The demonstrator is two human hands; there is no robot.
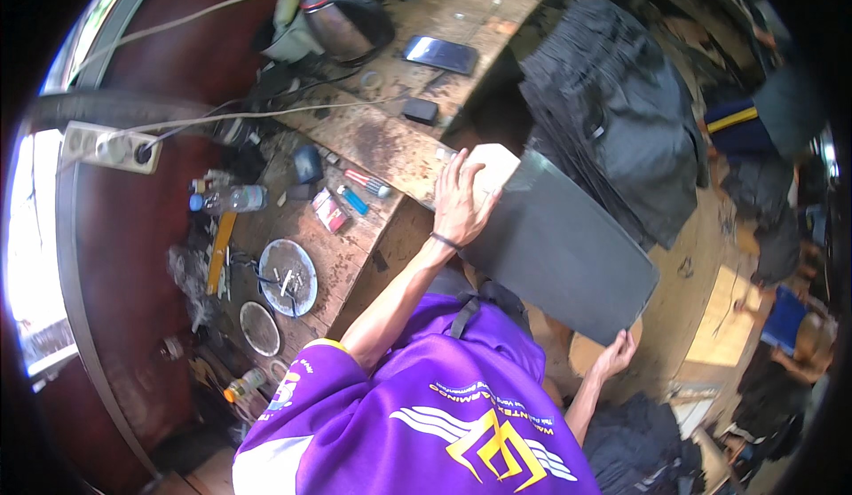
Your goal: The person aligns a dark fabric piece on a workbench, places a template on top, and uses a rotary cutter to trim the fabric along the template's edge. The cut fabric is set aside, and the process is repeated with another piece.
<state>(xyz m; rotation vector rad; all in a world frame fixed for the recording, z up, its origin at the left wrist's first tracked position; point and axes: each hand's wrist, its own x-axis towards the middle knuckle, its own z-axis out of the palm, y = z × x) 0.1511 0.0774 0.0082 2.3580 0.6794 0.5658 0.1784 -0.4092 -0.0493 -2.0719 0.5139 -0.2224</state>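
Observation:
A dark grey flat panel with rounded corners lies slanted in front of me, beside the wooden bench. At its far left end is a pale, angular block. My left hand is on this block, with the fingers over its left side and the thumb across its near side. What lies under the block is hidden. My right hand pinches the near right corner of the panel, its fingers partly hidden by the edge.
Dark folded garments lie beyond the panel. On the wooden bench are a phone, a clothes iron, a small black box, a lighter and a round ashtray. A cable crosses above. More dark cloth lies at lower right.

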